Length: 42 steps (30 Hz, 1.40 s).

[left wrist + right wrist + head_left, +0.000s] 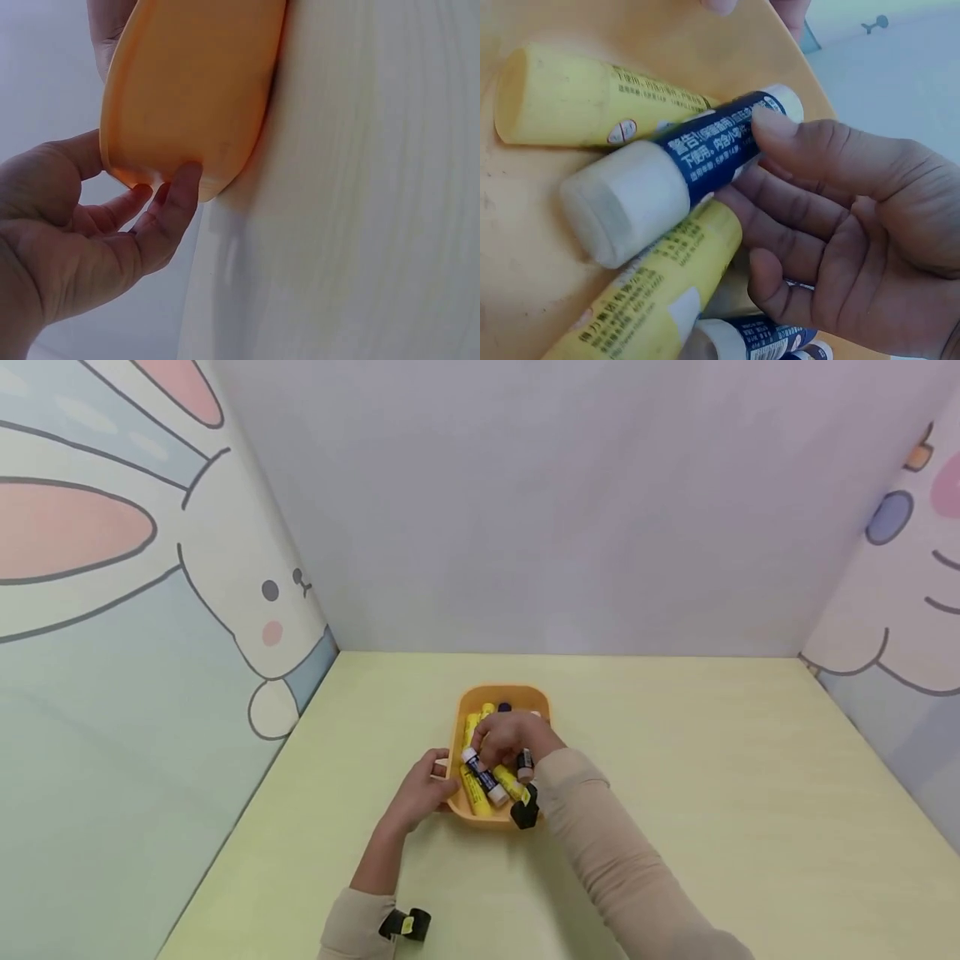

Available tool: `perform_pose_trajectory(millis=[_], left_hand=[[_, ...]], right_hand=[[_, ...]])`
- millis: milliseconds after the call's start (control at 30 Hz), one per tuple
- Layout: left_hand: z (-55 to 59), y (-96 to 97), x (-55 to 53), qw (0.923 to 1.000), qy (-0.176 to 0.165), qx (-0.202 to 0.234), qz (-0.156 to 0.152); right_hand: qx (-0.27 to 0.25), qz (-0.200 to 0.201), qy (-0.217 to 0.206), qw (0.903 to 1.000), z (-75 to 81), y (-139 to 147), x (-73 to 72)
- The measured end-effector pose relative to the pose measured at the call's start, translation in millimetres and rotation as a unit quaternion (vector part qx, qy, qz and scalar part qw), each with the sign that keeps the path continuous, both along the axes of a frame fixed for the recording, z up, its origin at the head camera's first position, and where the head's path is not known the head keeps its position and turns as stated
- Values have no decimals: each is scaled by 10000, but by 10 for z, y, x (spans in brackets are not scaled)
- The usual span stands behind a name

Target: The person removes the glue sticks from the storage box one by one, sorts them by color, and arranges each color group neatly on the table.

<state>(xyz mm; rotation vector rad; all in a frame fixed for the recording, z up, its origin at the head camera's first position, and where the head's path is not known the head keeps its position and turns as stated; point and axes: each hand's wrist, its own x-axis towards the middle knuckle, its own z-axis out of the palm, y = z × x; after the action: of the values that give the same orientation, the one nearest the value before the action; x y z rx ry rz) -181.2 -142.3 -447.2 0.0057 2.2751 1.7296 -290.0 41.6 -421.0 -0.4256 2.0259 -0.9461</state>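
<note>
An orange plastic basket (517, 695) holding several glue sticks sits on the table. At its left side my left hand (418, 790) grips the wall, thumb at the rim and fingertips against the outside, as the left wrist view shows. Inside the basket, my right hand (512, 733) pinches a dark blue glue stick (712, 146) with white ends between thumb and fingers. That stick lies slanted over its neighbours. On either side of it are a yellow glue stick (570, 97) and another yellow glue stick (656, 292). Under the right fingers shows a second blue glue stick (761, 339).
The pale yellow table (712, 793) extends around the basket. A plain back wall (525, 510) and side walls with cartoon animals, including a rabbit (232, 585), enclose it. Black straps with small cameras sit on both wrists.
</note>
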Motion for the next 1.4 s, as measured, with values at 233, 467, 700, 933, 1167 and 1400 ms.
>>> perform_pose_trajectory(millis=[233, 467, 700, 933, 1167, 1400], left_hand=[[26, -11, -12, 10000, -4, -59, 62], [-25, -15, 25, 9999, -78, -80, 25], [-24, -17, 28, 10000, -66, -59, 6], [-30, -3, -4, 10000, -40, 36, 27], [-6, 9, -1, 10000, -60, 62, 2], [-41, 8, 11, 9999, -135, -70, 29]], right_hand=[[-221, 3, -91, 9997, 24, 3, -20], [-936, -312, -282, 9947, -59, 110, -17], [-1237, -288, -60, 9919, 12, 204, -42], [-1347, -250, 162, 9904, 157, 257, -43], [-1609, -255, 294, 9862, 215, 359, -2], [-1937, -335, 266, 9801, 164, 438, 51]])
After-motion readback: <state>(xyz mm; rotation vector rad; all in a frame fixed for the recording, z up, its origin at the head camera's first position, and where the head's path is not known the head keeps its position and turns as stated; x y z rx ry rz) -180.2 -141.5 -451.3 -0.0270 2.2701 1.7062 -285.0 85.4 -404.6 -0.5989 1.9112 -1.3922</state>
